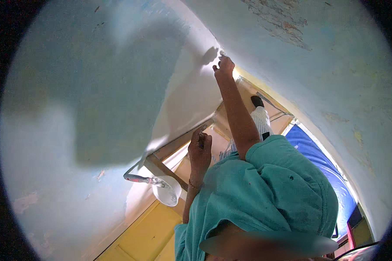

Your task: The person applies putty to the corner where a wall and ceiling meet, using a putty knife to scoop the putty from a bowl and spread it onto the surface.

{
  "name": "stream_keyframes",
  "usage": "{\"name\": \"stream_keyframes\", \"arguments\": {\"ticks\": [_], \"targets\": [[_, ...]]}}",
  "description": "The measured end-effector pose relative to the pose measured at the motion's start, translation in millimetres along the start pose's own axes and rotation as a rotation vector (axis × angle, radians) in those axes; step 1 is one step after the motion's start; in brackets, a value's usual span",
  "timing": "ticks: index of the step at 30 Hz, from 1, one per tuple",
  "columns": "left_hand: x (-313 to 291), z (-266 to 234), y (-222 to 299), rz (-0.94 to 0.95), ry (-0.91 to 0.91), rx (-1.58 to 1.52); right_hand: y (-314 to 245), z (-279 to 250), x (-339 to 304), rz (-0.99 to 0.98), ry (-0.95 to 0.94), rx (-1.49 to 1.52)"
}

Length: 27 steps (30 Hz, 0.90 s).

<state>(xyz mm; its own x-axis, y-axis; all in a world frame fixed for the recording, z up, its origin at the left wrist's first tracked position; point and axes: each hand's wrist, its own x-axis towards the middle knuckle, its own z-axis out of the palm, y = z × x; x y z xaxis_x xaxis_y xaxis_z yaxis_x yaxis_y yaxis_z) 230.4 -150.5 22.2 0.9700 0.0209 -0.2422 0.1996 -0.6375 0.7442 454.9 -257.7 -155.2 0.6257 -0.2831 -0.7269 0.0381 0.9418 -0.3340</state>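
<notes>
Teal sleeve (265,187), right hand (224,67) at wall corner (213,39) (fingers closed on tool)

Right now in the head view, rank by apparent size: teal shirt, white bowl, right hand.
1. teal shirt, nearest the camera.
2. white bowl.
3. right hand, farther off, so the last two places are unsure.

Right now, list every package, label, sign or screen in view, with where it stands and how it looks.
None in view: no package, label, sign or screen.
There is only the pale blue wall, a person's raised hand at it, a white bowl and a blue sheet.
</notes>
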Motion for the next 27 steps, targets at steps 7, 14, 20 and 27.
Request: {"name": "stream_keyframes", "arguments": {"ticks": [7, 14, 20, 27], "targets": [[-0.5, -0.9, 4.6, -0.005, 0.017, 0.033, 5.3, -14.5, 28.8, 0.057, -0.098, -0.014], [2.2, 0.9, 4.7, -0.013, 0.013, 0.041, -5.1, 1.4, 28.7, 0.198, -0.148, 0.12], [2.1, 1.0, 4.4, -0.103, 0.019, -0.006, 10.8, -6.4, 51.8, -0.081, -0.431, -0.166], [-2.9, 0.7, -2.1, 0.034, 0.062, -0.017, 8.9, -29.1, 65.8, -0.41, -0.384, -0.54]]}}
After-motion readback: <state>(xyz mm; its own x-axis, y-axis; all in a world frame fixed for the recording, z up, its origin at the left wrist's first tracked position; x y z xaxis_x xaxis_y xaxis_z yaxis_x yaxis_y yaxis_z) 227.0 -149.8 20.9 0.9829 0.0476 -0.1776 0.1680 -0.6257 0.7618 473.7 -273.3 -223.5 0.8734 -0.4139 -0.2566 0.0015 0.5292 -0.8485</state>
